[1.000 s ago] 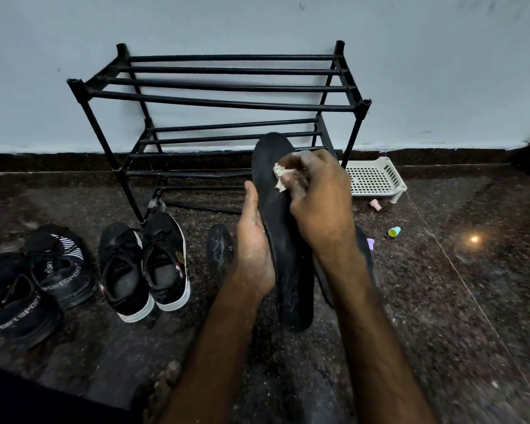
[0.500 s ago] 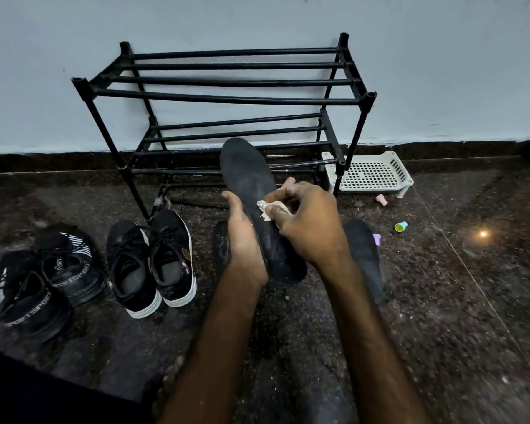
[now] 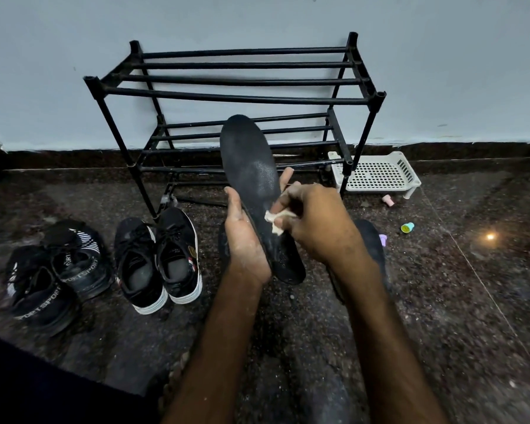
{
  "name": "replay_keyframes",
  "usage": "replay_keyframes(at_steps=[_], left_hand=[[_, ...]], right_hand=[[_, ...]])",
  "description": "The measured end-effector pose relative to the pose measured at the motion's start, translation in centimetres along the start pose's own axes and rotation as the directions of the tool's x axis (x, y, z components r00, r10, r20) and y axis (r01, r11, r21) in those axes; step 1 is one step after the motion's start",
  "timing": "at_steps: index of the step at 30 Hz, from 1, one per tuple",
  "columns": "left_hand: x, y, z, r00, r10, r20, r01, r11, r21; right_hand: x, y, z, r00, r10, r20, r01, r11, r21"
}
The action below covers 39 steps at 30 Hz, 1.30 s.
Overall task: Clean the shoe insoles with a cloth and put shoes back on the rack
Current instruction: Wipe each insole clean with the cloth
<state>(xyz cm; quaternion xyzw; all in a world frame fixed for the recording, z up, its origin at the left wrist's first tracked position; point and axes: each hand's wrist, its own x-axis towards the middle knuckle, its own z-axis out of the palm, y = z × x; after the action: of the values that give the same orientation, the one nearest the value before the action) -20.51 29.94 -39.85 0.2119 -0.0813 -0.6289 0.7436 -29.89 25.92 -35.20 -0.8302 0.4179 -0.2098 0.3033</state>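
A long black insole (image 3: 251,166) is held upright in front of the black shoe rack (image 3: 236,96). My left hand (image 3: 245,240) cradles its lower edge from the left. My right hand (image 3: 315,221) pinches a small pale cloth (image 3: 277,220) against the insole's middle. Two more dark insoles lie on the floor, one behind my left hand (image 3: 222,240) and one behind my right forearm (image 3: 371,240). A pair of black sneakers with white soles (image 3: 159,258) stands left of my hands. A pair of black sport shoes (image 3: 52,270) lies farther left.
A white perforated plastic tray (image 3: 377,172) rests on the floor at the rack's right foot. Small pink (image 3: 388,200), teal (image 3: 407,227) and purple (image 3: 383,240) objects lie near it. The floor is dark speckled stone, with a pale wall behind the rack.
My right hand has slid the cloth from the insole's top down to its middle. The insole has tilted with its top leaning left and its heel end nearer me.
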Motion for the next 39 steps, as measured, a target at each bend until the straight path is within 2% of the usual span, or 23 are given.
replay_keyframes(at_steps=[2, 5, 7, 9, 12, 14, 16, 17, 18, 21, 22, 25, 26, 29, 30, 32, 34, 35, 36, 39], left_hand=[[0.0, -0.1, 0.2, 1.000, -0.001, -0.022, 0.001, 1.000, 0.024], [0.0, -0.7, 0.5, 0.999, 0.031, -0.030, -0.030, 0.999, 0.039], [0.1, -0.6, 0.4, 0.999, 0.042, -0.025, -0.043, 0.999, -0.001], [0.0, -0.2, 0.3, 1.000, 0.027, -0.017, -0.027, 1.000, -0.009], [0.2, 0.0, 0.1, 0.999, 0.014, -0.038, -0.013, 0.999, 0.040], [0.1, 0.0, 0.2, 0.999, 0.024, -0.032, -0.022, 0.997, 0.069], [0.0, 0.3, 0.4, 1.000, 0.026, -0.011, -0.026, 0.999, 0.031], [0.1, 0.5, 0.3, 0.999, 0.039, -0.011, -0.039, 0.999, 0.010], [0.2, 0.7, 0.2, 0.998, 0.056, -0.019, -0.057, 0.998, -0.011], [0.3, 0.9, -0.1, 0.996, 0.059, -0.070, -0.063, 0.996, -0.057], [0.2, 0.8, 0.0, 0.997, 0.043, -0.072, -0.047, 0.997, -0.057], [0.2, 0.7, 0.2, 0.997, 0.047, -0.060, -0.051, 0.997, -0.061], [0.3, 0.8, 0.3, 0.995, 0.068, -0.076, -0.075, 0.993, -0.090], [0.7, 1.2, -0.3, 0.978, 0.146, -0.147, -0.178, 0.955, -0.237], [0.9, 1.3, -0.8, 0.976, 0.153, -0.155, -0.192, 0.940, -0.283], [1.2, 1.4, -1.4, 0.984, 0.123, -0.128, -0.159, 0.931, -0.328], [1.4, 1.3, -1.5, 0.985, 0.126, -0.119, -0.159, 0.933, -0.325], [1.3, 1.3, -1.4, 0.980, 0.143, -0.142, -0.181, 0.932, -0.313], [1.3, 1.3, -1.5, 0.974, 0.162, -0.161, -0.206, 0.928, -0.311], [1.1, 1.6, -1.9, 0.965, 0.173, -0.196, -0.236, 0.901, -0.363]], right_hand=[[-0.3, -0.7, -0.2, 0.997, -0.044, 0.057, 0.041, 0.998, 0.055], [0.3, -1.6, 0.8, 0.986, -0.102, -0.135, 0.116, 0.988, 0.100], [0.4, -1.0, 0.9, 0.978, -0.036, -0.204, 0.033, 0.999, -0.019], [0.1, -0.2, 0.3, 0.993, 0.039, -0.108, -0.048, 0.995, -0.083], [-0.6, -1.1, -0.1, 0.996, -0.019, 0.092, 0.008, 0.994, 0.111], [-0.3, -1.6, 0.5, 0.999, -0.039, 0.026, 0.035, 0.991, 0.132], [0.1, -1.2, 0.9, 0.993, 0.006, -0.119, -0.002, 1.000, 0.030], [0.0, -0.9, 0.8, 0.990, 0.024, -0.141, -0.026, 1.000, -0.013], [0.0, -0.5, 0.6, 0.994, 0.039, -0.099, -0.040, 0.999, -0.008], [-0.4, -0.9, -0.2, 0.984, -0.010, 0.176, -0.010, 0.994, 0.109], [-0.4, -1.3, 0.0, 0.984, -0.038, 0.174, 0.020, 0.994, 0.106], [0.3, -1.0, 0.9, 0.996, -0.029, -0.079, 0.031, 0.999, 0.030], [0.3, -0.7, 0.7, 0.998, -0.005, -0.069, 0.005, 1.000, 0.006], [-0.4, -0.3, -0.6, 0.963, -0.001, 0.270, 0.000, 1.000, 0.005], [-0.6, -0.7, -0.7, 0.945, -0.037, 0.326, 0.030, 0.999, 0.029], [-0.5, -1.1, 0.1, 0.968, -0.084, 0.235, 0.070, 0.995, 0.065], [-0.2, -0.9, 1.3, 0.998, -0.038, 0.056, 0.037, 0.999, 0.027], [-0.1, -0.8, 1.4, 1.000, -0.001, 0.026, 0.001, 1.000, -0.009], [-0.2, -0.7, 1.2, 0.998, 0.027, 0.057, -0.025, 0.999, -0.032], [-0.7, -0.9, -0.2, 0.957, 0.014, 0.291, -0.017, 1.000, 0.010]])
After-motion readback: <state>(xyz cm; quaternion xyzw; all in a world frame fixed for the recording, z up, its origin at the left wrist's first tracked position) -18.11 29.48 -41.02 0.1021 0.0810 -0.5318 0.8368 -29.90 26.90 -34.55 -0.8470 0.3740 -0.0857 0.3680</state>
